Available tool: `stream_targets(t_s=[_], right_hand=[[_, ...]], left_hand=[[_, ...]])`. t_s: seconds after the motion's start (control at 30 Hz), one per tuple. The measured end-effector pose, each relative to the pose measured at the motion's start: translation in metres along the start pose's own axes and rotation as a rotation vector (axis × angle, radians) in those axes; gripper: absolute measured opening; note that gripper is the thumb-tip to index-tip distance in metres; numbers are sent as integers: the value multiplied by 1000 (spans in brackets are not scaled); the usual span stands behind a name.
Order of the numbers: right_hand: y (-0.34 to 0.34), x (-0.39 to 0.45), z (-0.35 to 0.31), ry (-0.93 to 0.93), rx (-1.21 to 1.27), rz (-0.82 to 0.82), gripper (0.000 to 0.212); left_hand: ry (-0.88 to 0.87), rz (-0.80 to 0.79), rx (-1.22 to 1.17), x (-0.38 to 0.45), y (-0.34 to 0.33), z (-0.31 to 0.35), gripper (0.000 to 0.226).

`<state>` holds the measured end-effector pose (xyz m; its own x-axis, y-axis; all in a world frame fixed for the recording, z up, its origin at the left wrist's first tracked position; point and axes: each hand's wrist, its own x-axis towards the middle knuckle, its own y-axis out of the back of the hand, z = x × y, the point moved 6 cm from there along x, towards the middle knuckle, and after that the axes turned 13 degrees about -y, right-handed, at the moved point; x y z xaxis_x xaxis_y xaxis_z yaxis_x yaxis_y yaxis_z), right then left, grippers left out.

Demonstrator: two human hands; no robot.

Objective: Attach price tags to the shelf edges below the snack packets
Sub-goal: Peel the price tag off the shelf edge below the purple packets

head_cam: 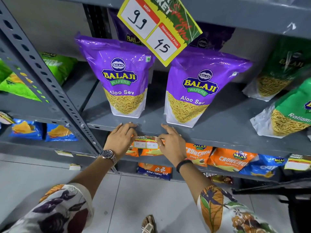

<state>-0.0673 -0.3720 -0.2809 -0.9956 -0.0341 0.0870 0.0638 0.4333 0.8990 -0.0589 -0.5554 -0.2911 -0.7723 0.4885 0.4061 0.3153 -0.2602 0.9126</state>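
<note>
Tag point(146, 143) level — along shelf edge point(210, 137), hands point(120, 140) flanking

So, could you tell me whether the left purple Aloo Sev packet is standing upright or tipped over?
Upright: the left Aloo Sev packet stands on its base on the shelf, label facing out.

A: What's on the person's arms?

B: Loose cream cloth sleeves w/ big flower & leaf prints. The left sleeve point(55, 209) has dark purple & brown leaves. The right sleeve point(223, 211) has orange leaves w/ green bits.

A: Anything on the wrists?

B: Yep. Near the left hand point(120, 140) there's a round dark-faced wristwatch w/ a shiny metal band point(108, 155). Near the right hand point(173, 145), a thin black & red wrist band point(184, 163). Thin rings on some fingers too.

A: Shoes?

B: One tan woven strap sandal point(148, 224), at the bottom.
</note>
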Motion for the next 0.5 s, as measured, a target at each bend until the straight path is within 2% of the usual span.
stream_targets(t_s=[0.23, 0.33, 0.5], right_hand=[[4, 4, -3, -36, 7, 19, 16], [5, 4, -4, -44, 3, 52, 17], [8, 10, -7, -70, -26, 87, 33]], left_hand=[[47, 6, -10, 10, 3, -5, 26], [74, 13, -14, 12, 1, -6, 17], [92, 20, -3, 12, 3, -5, 22]])
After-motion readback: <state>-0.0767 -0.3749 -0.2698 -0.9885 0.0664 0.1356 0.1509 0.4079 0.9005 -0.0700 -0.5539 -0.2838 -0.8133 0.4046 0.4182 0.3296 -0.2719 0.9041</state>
